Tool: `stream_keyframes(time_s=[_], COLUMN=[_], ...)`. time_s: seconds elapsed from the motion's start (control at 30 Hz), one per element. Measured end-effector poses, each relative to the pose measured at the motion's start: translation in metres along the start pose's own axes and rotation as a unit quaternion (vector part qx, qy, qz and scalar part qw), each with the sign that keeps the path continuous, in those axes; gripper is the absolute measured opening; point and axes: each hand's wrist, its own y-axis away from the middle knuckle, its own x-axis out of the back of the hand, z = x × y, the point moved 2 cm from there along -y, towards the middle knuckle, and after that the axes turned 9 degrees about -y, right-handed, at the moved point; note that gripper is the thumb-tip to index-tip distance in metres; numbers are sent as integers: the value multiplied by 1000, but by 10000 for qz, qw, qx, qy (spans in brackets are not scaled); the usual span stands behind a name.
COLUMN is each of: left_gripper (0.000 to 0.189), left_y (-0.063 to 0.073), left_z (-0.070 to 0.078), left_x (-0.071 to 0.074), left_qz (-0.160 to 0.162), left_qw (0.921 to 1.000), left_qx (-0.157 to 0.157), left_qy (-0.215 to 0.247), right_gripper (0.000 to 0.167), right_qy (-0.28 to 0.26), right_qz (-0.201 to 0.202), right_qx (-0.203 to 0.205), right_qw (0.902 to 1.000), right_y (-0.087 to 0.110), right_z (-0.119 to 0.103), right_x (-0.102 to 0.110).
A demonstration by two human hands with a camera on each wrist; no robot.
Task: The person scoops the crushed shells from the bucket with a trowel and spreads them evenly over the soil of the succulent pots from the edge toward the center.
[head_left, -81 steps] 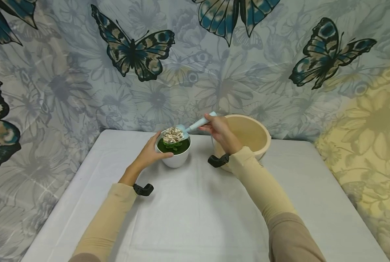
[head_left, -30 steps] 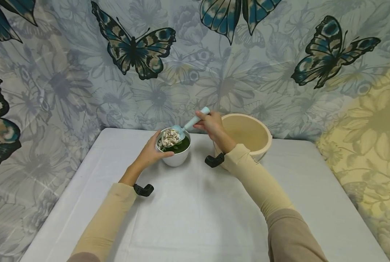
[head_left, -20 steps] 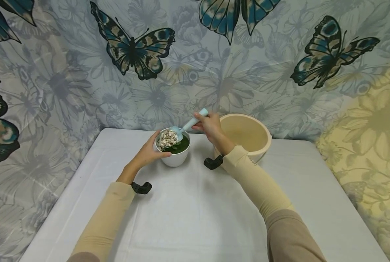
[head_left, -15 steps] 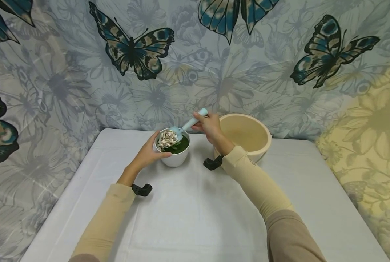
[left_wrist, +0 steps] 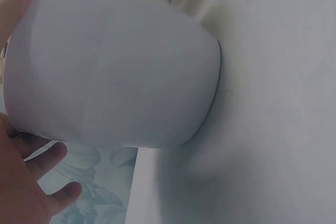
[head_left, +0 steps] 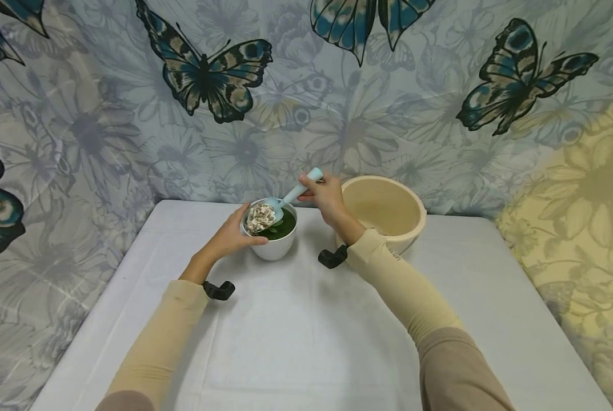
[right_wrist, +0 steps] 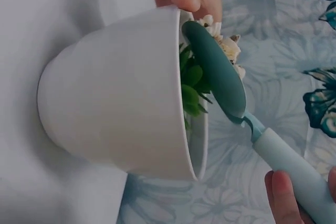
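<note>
Brace the pot (head_left: 273,250) — upright toward the far edge of the bench (head_left: 285,331), left of the tub (head_left: 418,227) — with the left grip (head_left: 233,233) curled round its left side. With the right grip (head_left: 328,198) clamped on the handle of the scoop (head_left: 292,194), tilt gradually over the pot's left part; probably best to let the pale bits (head_left: 261,217) slide off a few at a time, between plant (right_wrist: 191,90) and rim. Avoid spilling past the edge, a fair risk with so full a load.
</note>
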Motion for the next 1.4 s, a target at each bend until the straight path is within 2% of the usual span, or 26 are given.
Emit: stream_keyframes(time_s=[0.3,0.47,0.6,0.83,1.03,1.17,1.4], left_gripper=[120,120,120,117,115,116,115], left_y=[4,9,14,14,11,12,14], left_z=[3,6,10,7,-4,-5,0], left_x=[-6,-11,-13,-10,-9,-10,-10], left_qz=[319,566,647,544,300,342,500], left_qw=[9991,9980,9972,9982,9990,9985,9980], left_qx=[203,268,362,263,250,294,328], left_qy=[215,122,28,9,218,308,205], right_gripper=[12,12,12,13,12,13,14], right_qy=[-3,80,207,251,71,-121,-443], right_qz=[62,114,131,161,313,339,506], right_qx=[129,140,196,319,155,11,-273], right_qw=[9999,9998,9995,9990,9994,9994,9974], right_y=[0,0,-1,-1,2,2,0], right_z=[0,-2,-2,-1,2,4,5], right_x=[-2,0,0,1,4,5,11])
